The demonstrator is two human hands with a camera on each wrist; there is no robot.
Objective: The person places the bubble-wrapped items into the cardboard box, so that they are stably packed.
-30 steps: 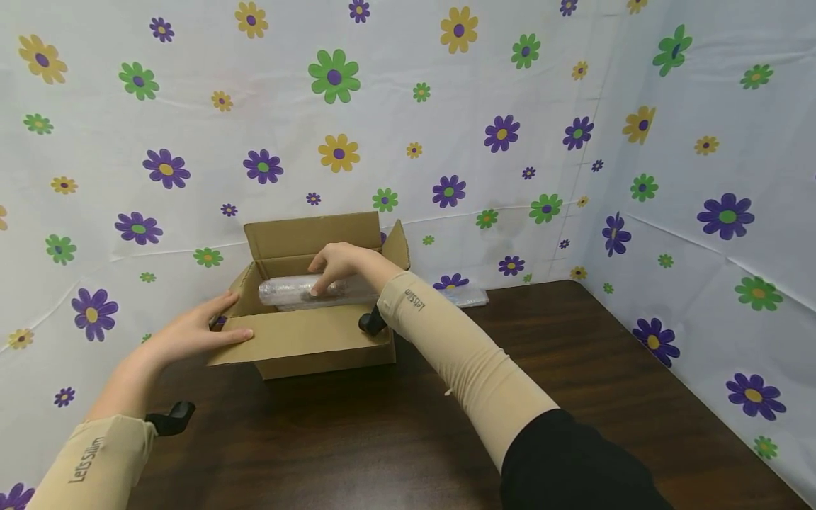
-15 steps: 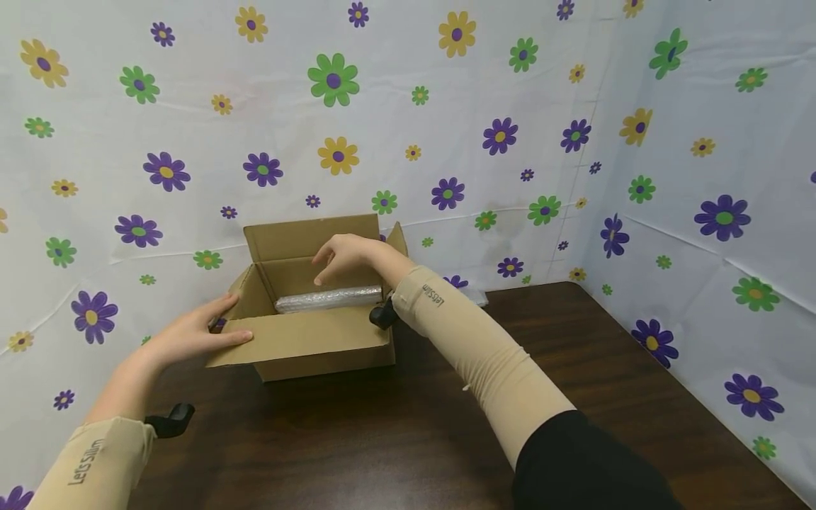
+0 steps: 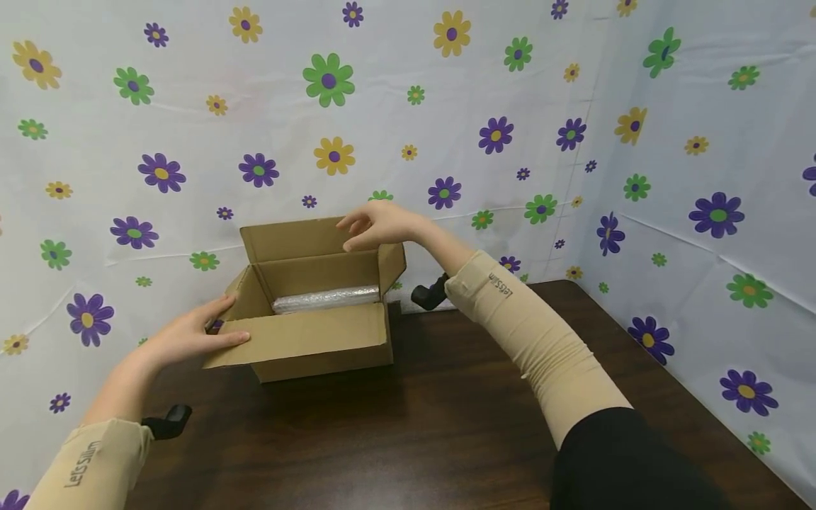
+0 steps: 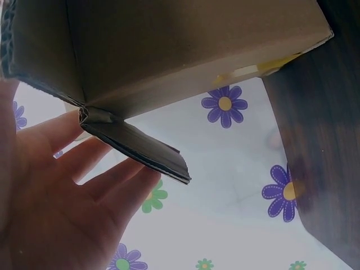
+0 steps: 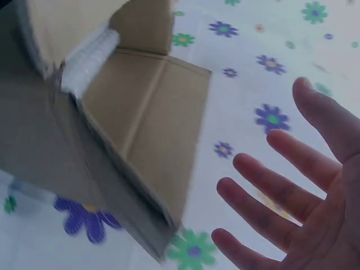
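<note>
In the head view, an open cardboard box [image 3: 321, 363] stands on the table against the wall cloth. A long bubble-wrapped bundle [image 3: 325, 299] lies inside it, its lower part hidden by the front flap. My left hand [image 3: 185, 336] is at the box's left corner, thumb laid on the front flap [image 3: 312, 336]. The left wrist view has its fingers extended against the side flap [image 4: 138, 149]. My right hand [image 3: 382, 225] is in the air above the box's back right corner, holding nothing. Its fingers are spread and apart from the cardboard in the right wrist view.
The dark wooden table [image 3: 459, 404] extends in front of the box and to its right. A white cloth [image 3: 408, 127] printed with flowers covers the walls behind and beside it. A black camera mount [image 3: 430, 292] sticks out from my right sleeve.
My right hand has let go of the bubble-wrapped bundle, now lower in the box, and has moved up and right out of it. The left hand has stayed at the flaps.
</note>
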